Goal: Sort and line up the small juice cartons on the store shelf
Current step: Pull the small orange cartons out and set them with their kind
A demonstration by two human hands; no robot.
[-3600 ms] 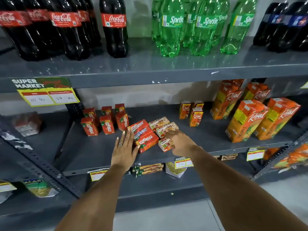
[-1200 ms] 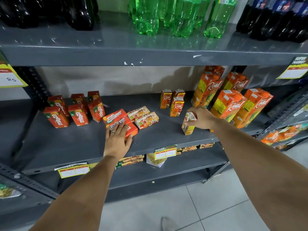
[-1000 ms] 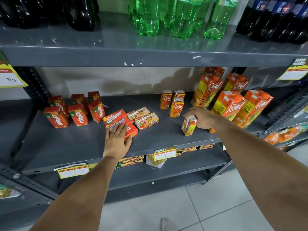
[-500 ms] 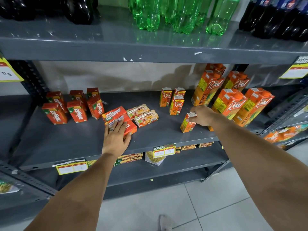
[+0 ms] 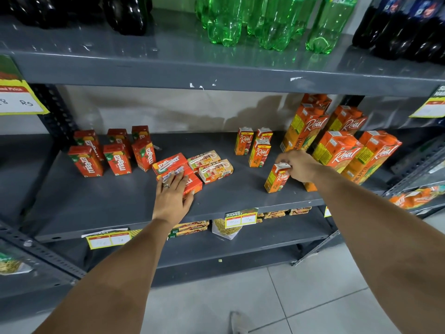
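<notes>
While the right hand pinches the top of a small upright orange juice carton near the grey metal shelf front and the left hand lies flat on the toppled red cartons, a careless release could tip it.

Grey metal shelf, red-orange Maaza cartons far left, orange-yellow Real cartons right, green bottles above, yellow price tags.

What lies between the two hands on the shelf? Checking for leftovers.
Head view: two small cartons lying flat between left hand and right hand; otherwise bare shelf.
</notes>
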